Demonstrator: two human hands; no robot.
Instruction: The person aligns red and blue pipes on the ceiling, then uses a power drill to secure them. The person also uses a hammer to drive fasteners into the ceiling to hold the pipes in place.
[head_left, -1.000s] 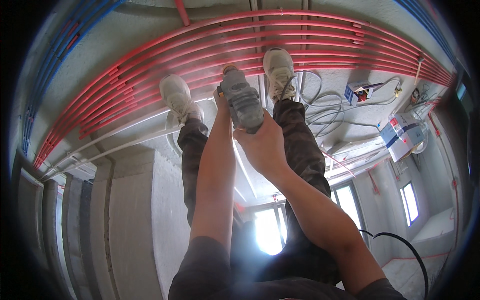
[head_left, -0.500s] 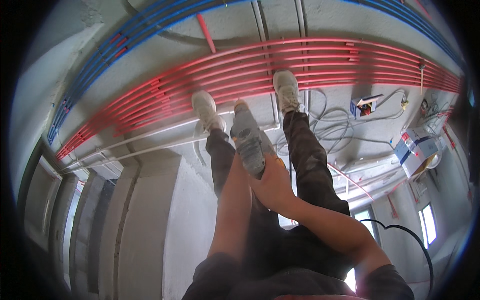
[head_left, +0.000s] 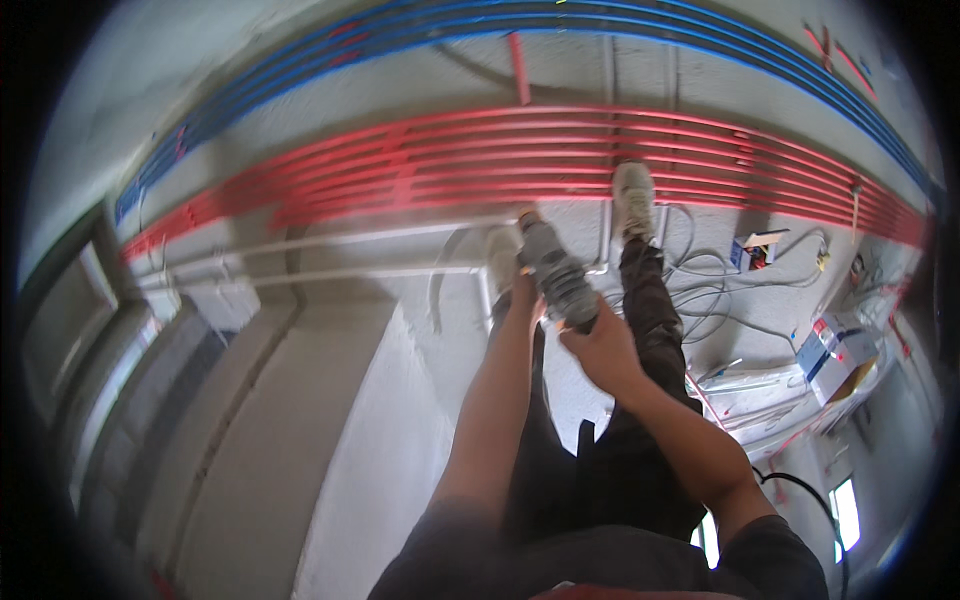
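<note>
A dusty grey power tool, by its shape a rotary hammer drill (head_left: 558,268), is held out in front of my legs, its orange-tipped nose pointing away from me. My right hand (head_left: 604,350) is closed round its rear end. Along the tool's left side, my left hand (head_left: 526,296) grips it from beside and below; most of those fingers are hidden behind the body. The nose is over the floor close to my left shoe (head_left: 503,258), just short of the red pipes (head_left: 520,165). No bit can be made out.
Blue pipes (head_left: 480,18) run beyond the red ones. White pipes (head_left: 345,238) cross the floor at left, near a concrete block (head_left: 290,400). On the right lie a coiled grey cable (head_left: 700,290), a small open box (head_left: 755,250) and a larger carton (head_left: 838,360). My right shoe (head_left: 633,200) touches the red pipes.
The view has turned left, and the pipes, boxes and tool sit further right and lower. My left foot has drawn back from the red pipes. Both hands still hold the rotary hammer drill.
</note>
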